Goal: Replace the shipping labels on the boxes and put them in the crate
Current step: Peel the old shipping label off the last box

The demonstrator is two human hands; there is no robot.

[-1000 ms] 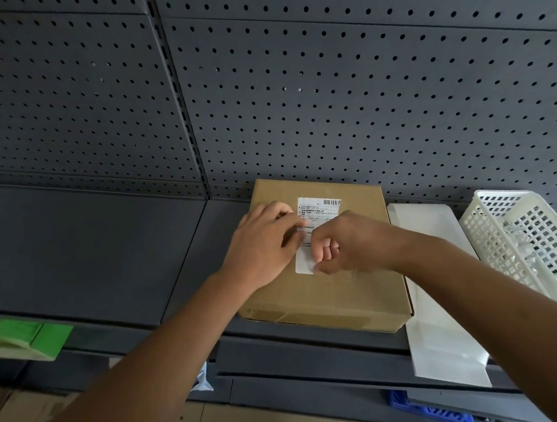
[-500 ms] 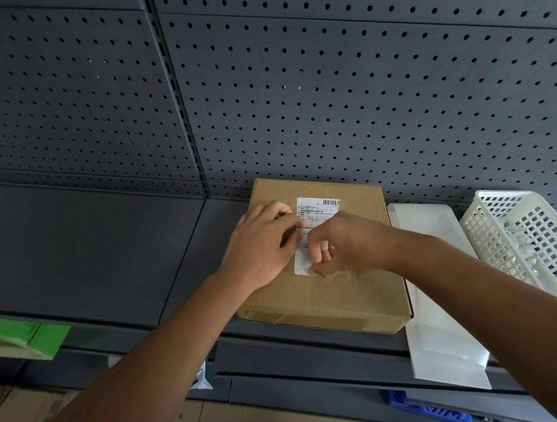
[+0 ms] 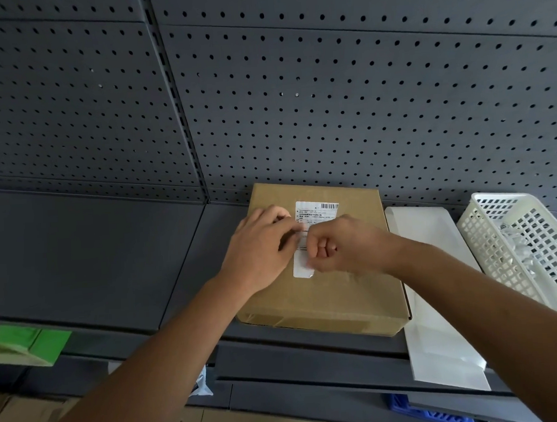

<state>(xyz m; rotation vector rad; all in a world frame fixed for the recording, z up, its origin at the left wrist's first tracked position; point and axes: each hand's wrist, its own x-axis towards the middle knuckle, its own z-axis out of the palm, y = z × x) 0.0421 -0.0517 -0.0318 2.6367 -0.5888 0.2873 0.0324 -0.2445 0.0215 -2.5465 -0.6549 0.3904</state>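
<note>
A flat brown cardboard box [image 3: 351, 297] lies on the grey shelf [image 3: 94, 261] against the pegboard. On its top is a white shipping label [image 3: 316, 208] with a barcode. My left hand [image 3: 260, 251] rests on the box, its fingertips pressing the label's left edge. My right hand [image 3: 348, 249] is curled, with thumb and forefinger pinching the label's lower part. The label's bottom corner looks slightly lifted. Both hands hide the middle of the label.
A white perforated plastic crate [image 3: 533, 244] stands at the right end of the shelf. Between it and the box lies a white sheet [image 3: 441, 331], overhanging the shelf front. A green packet [image 3: 27, 343] sits lower left; cardboard and a blue object [image 3: 426, 413] lie below.
Almost nothing differs. My right hand has crept a little left over the label's lower part; my left hand stays put on the box.
</note>
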